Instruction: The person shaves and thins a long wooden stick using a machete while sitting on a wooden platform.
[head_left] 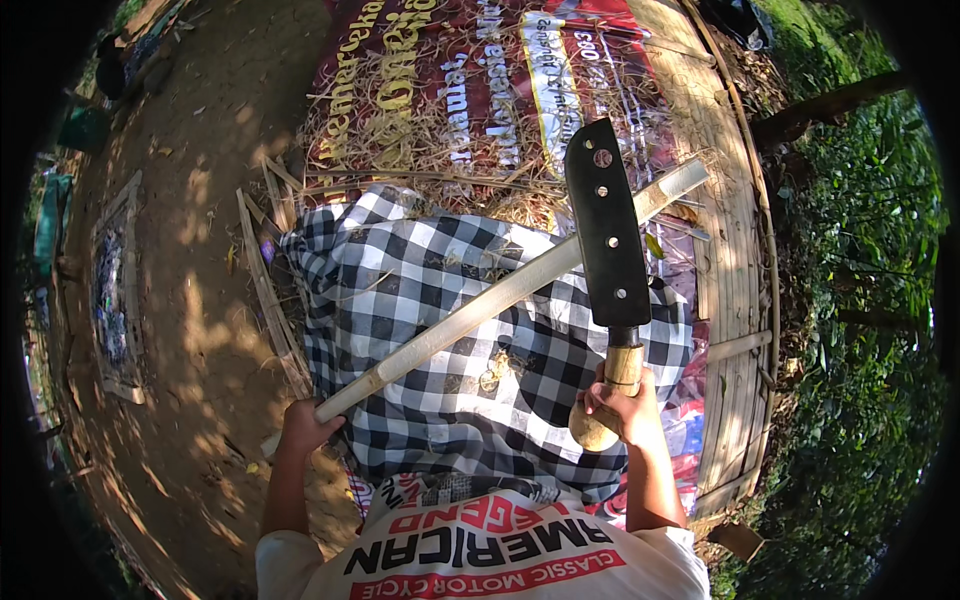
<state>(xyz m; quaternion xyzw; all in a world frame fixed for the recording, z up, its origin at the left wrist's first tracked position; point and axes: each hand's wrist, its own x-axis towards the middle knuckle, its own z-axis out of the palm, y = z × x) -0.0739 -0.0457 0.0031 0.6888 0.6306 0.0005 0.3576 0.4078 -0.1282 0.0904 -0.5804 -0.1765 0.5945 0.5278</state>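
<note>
Bamboo strip slants across the checked cloth, the left grip closed round its lower part; the right grip clasps a wooden-handled knife, dark blade crossing over the strip

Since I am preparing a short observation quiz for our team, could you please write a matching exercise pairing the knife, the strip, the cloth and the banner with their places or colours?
Things:
1. large knife
2. pale strip
3. cloth
4. banner

Places or colours:
A. black and white checks
B. held near one end in the left hand
C. dark red, strewn with thin shavings
D. held by its handle in the right hand

Pairs: 1-D, 2-B, 3-A, 4-C
</note>
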